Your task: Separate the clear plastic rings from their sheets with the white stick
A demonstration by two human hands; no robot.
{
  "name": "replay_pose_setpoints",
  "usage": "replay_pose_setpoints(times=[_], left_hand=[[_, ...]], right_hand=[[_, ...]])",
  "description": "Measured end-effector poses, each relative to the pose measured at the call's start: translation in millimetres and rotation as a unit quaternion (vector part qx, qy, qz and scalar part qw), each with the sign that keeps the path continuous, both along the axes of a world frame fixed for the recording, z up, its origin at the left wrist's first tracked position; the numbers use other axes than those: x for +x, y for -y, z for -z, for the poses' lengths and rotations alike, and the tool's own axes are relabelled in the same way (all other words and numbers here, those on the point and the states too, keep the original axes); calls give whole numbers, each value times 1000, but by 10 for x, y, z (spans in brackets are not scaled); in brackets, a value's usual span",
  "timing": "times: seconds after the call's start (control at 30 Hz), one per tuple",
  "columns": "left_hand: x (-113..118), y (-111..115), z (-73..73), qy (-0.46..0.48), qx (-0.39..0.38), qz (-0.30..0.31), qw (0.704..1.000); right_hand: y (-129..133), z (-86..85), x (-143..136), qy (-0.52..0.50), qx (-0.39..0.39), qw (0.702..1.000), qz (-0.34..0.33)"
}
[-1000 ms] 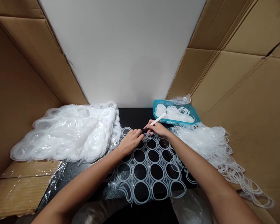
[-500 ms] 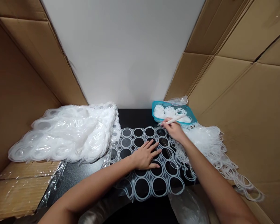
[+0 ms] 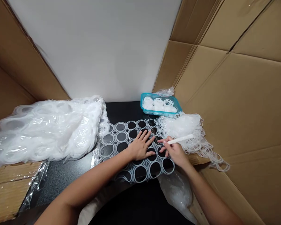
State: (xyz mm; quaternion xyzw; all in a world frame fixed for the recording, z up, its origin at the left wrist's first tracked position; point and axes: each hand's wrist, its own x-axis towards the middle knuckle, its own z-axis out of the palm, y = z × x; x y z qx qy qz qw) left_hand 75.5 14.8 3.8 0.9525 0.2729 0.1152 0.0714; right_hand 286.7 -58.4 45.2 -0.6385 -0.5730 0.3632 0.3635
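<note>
Apparently the sheet [image 3: 127, 136] is being held steady for the tool [image 3: 180, 138]: it lies flat, near centre, under the left hand [image 3: 139, 148], fingers spread — the right hand [image 3: 175, 153] pinches the tool by its right side. Next calls for keeping it flat — no readable writing.

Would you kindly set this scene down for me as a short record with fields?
Left hand: palm down, fingers spread, on the ring-patterned sheet
Right hand: gripping a slim white tool, at the sheet's right side
Far side: blue tray holding white rings
Left of sheet: white plastic pile
Right of sheet: tangled heap of ring-shaped strips
Walls: cardboard to both sides, pale panel ahead
</note>
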Motion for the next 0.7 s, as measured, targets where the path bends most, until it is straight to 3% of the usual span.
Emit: replay_pose_setpoints(times=[0.13,0.3,0.5,0.6,0.7], left_hand=[[-122,40,-28,-9,-1,11,1000],[-48,307,-36,-9,1,20,1000],[233,589,-70,19,35,23,999],[35,585,-199,52,49,1,997],[-403,570,-316,50,36,-89,994]], right_hand=[[-9,247,246,129,63,979,148],[-349,167,806,236,57,940,241],[-384,77,875,141,25,976,161],[-290,-37,749,176,53,972,144],[-285,-179,555,256,167,941,144]])
